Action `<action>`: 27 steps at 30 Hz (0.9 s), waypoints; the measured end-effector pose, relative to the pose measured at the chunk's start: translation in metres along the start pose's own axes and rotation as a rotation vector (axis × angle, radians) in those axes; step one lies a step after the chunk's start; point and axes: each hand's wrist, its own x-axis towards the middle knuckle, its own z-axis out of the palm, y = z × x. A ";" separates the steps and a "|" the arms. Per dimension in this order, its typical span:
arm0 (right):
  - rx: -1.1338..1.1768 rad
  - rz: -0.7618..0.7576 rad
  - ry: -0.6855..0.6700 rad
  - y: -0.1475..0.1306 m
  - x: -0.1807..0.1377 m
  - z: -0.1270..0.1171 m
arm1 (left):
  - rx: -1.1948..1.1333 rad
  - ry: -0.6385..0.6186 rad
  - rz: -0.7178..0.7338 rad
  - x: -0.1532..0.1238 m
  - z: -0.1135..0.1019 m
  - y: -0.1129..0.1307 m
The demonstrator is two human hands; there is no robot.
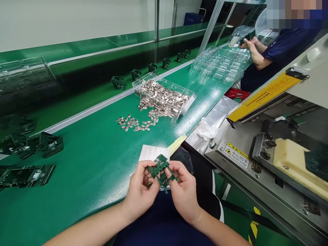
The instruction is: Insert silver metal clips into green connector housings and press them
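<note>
A dark green plastic frame (162, 166) with open slots is held up between my two hands, close to my lap. My left hand (142, 188) pinches its left side with thumb and fingers. On the other side, my right hand (183, 191) grips it, the thumb pressed on the near part. Just behind the frame lies a ridged silvery-white sheet (153, 152) at the table edge, partly covered by my hands. Farther off, small metal clips (135, 123) are scattered on the green table (102, 164), beside a clear tray (188, 104) heaped with more of them.
Several green plastic parts (43, 145) lie at left; others ride along the back belt (135, 74). At right stands a machine with a yellow bar (266, 97) and warning label (236, 155). Clear trays (220, 63) are stacked near a co-worker's arm (258, 58).
</note>
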 end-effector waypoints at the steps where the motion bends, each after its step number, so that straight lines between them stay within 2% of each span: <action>1: 0.005 0.006 0.002 -0.001 0.000 0.001 | 0.006 0.002 0.006 0.000 0.000 0.000; 9: 0.220 0.155 -0.003 -0.005 0.000 0.005 | 0.026 0.042 0.003 0.002 0.002 0.001; 17: 0.282 0.176 0.013 -0.001 0.000 0.002 | 0.074 0.047 -0.056 0.004 0.003 0.003; 22: 0.295 0.177 0.026 -0.001 0.001 -0.005 | 0.069 0.007 -0.092 0.005 0.001 0.012; 25: 0.283 0.163 0.131 0.012 0.003 -0.018 | 0.075 0.077 -0.036 0.022 -0.002 0.015; 27: 0.309 0.258 0.205 0.027 0.004 -0.026 | 0.082 0.156 0.029 0.041 -0.003 0.010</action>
